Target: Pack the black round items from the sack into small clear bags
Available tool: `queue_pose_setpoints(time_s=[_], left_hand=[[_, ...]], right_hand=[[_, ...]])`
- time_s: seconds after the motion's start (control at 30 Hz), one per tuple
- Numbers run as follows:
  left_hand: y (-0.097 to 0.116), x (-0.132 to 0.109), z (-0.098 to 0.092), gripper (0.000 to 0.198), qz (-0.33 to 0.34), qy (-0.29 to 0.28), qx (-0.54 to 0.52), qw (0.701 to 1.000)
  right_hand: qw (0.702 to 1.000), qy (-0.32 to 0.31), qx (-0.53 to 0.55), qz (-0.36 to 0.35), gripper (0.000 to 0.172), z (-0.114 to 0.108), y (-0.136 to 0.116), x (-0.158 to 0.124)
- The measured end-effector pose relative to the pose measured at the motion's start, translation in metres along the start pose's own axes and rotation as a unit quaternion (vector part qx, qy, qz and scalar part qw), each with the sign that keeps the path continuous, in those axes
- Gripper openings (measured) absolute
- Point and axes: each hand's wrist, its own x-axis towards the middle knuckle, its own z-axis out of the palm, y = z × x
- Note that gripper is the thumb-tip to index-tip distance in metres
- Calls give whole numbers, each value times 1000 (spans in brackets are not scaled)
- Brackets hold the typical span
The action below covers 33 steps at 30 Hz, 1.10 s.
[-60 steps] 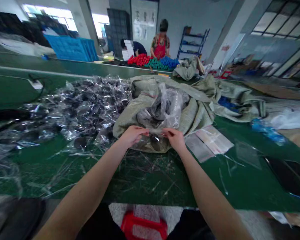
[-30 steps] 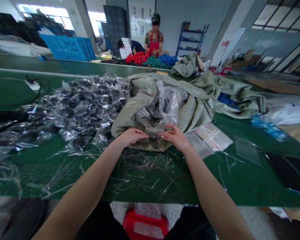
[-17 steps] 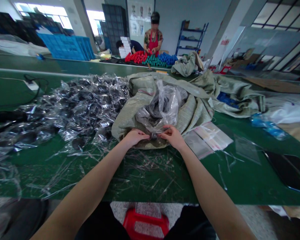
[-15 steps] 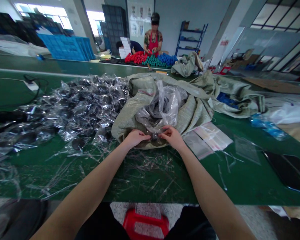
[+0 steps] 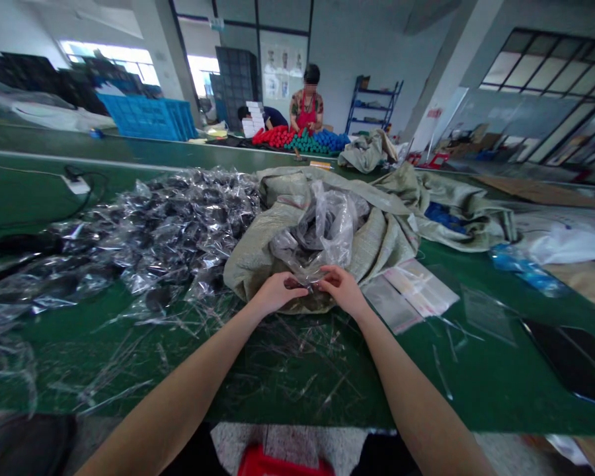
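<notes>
My left hand (image 5: 279, 291) and my right hand (image 5: 343, 289) meet at the front of an open woven sack (image 5: 248, 254), thumbs and fingers pinched close together. Between their fingertips is a small shiny piece (image 5: 313, 288), dark and clear; its kind is too small to make out. Just behind the hands, a clear plastic bag (image 5: 334, 221) lines the sack's mouth, with grey-black things inside it. To the left lies a large heap of dark rounded items in clear wrappers (image 5: 178, 225).
Clear plastic strips (image 5: 297, 350) litter the green table (image 5: 406, 390) before me. Flat clear bags (image 5: 414, 291) and a dark phone-like slab (image 5: 570, 357) lie at right. A second sack (image 5: 496, 218) holds blue things. Across the table a person (image 5: 306, 106) handles red, green and blue rolls (image 5: 302, 141).
The view has tilted up slightly, so everything sits lower in the picture. My hands stay at the sack's front, and their fingertips have drawn closer together.
</notes>
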Motion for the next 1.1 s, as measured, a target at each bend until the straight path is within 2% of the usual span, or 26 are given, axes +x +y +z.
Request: queue_pose_setpoints(time_s=[0.17, 0.37, 0.53, 0.63, 0.8, 1.0, 1.1], left_hand=[[15, -6, -4, 34, 47, 23, 40, 998], [21, -4, -10, 34, 79, 4, -62, 995], [26, -5, -10, 29, 70, -21, -124, 990], [32, -8, -10, 28, 47, -8, -137, 989], [39, -12, -9, 32, 13, 3, -157, 988], [33, -14, -3, 44, -8, -43, -238, 970], [33, -16, -6, 47, 4, -40, -247, 968]], right_hand=[[998, 16, 54, -13, 38, 1, -12, -3], [997, 59, 29, -49, 42, -3, -17, -5], [993, 102, 17, -61, 38, -2, -17, -5], [995, 85, 45, -28, 36, -1, -21, -6], [993, -7, 114, 39, 32, 3, -21, -9], [973, -1, 226, 53, 34, 15, -17, -13], [967, -8, 247, 60, 36, 21, -18, -15]])
